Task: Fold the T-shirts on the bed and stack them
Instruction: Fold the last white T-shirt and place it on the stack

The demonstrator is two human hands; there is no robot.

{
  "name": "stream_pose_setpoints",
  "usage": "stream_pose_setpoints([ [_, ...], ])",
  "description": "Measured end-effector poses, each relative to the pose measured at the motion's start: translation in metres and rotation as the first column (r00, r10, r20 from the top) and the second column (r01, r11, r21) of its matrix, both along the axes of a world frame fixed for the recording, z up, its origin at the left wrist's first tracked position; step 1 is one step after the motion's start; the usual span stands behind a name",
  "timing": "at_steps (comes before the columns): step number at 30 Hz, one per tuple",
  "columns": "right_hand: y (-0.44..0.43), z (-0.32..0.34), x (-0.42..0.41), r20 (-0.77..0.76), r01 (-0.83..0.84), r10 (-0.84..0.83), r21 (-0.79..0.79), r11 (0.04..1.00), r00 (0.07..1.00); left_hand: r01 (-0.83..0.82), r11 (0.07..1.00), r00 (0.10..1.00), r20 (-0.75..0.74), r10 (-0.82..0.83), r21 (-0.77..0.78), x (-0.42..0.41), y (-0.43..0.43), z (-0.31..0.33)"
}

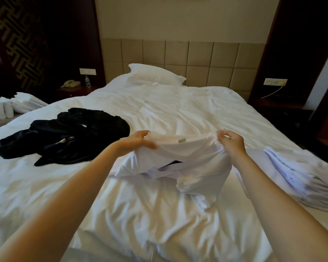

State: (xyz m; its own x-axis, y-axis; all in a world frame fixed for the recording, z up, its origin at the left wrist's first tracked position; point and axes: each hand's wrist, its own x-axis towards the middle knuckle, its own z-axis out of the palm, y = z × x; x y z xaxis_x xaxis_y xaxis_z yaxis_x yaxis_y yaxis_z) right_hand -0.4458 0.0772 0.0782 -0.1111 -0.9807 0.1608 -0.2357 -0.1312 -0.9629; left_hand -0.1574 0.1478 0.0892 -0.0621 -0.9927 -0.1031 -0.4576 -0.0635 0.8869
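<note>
Both arms reach forward over the bed [159, 214], bare forearms stretched out and slightly converging. The left hand [138, 140] pinches one shoulder of a white T-shirt [187, 157], thumb below and fingers curled over the cloth. The right hand [230, 141] pinches the other shoulder, fingers bunched. The shirt hangs crumpled between them, its lower part lying on the bed. A stack of folded white shirts [301, 176] lies to the right, a heap of dark shirts [68, 135] to the left
</note>
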Motion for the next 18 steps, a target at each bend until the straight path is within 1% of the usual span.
stream_pose_setpoints([
  [1,0.002,0.001,-0.004,-0.012,-0.05,0.05,0.02,0.999,0.999,0.028,0.999,0.99,0.134,-0.031,0.024,0.005,0.001,0.0],
  [2,0.003,0.001,-0.008,-0.036,-0.081,0.082,0.039,0.996,0.996,0.03,0.999,0.963,0.268,-0.039,0.037,0.009,0.001,-0.002],
  [3,0.004,0.0,-0.012,-0.065,-0.094,0.097,0.047,0.994,0.993,0.027,0.999,0.939,0.343,-0.033,0.022,0.012,0.001,-0.004],
  [4,0.005,-0.001,-0.015,-0.09,-0.092,0.096,0.045,0.995,0.991,0.014,1.0,0.93,0.366,-0.008,-0.012,0.014,0.001,-0.006],
  [8,0.009,0.0,-0.015,-0.147,0.023,-0.025,-0.013,1.0,0.989,-0.087,0.988,0.929,0.349,0.128,-0.131,0.016,0.001,-0.011],
  [10,0.009,0.004,-0.015,-0.128,0.079,-0.085,-0.053,0.995,0.988,-0.145,0.971,0.932,0.304,0.199,-0.19,0.012,0.0,-0.009],
  [12,0.008,0.01,-0.015,-0.104,0.089,-0.098,-0.087,0.992,0.99,-0.193,0.949,0.938,0.236,0.253,-0.25,0.004,-0.002,-0.005],
  [15,0.01,0.019,-0.012,-0.112,0.021,-0.036,-0.134,0.991,0.993,-0.249,0.905,0.935,0.157,0.317,-0.347,-0.011,-0.005,0.004],
  [18,0.015,0.032,-0.016,-0.112,-0.149,0.136,-0.11,0.983,0.984,-0.343,0.827,0.903,0.085,0.42,-0.445,-0.01,-0.008,0.017],
])
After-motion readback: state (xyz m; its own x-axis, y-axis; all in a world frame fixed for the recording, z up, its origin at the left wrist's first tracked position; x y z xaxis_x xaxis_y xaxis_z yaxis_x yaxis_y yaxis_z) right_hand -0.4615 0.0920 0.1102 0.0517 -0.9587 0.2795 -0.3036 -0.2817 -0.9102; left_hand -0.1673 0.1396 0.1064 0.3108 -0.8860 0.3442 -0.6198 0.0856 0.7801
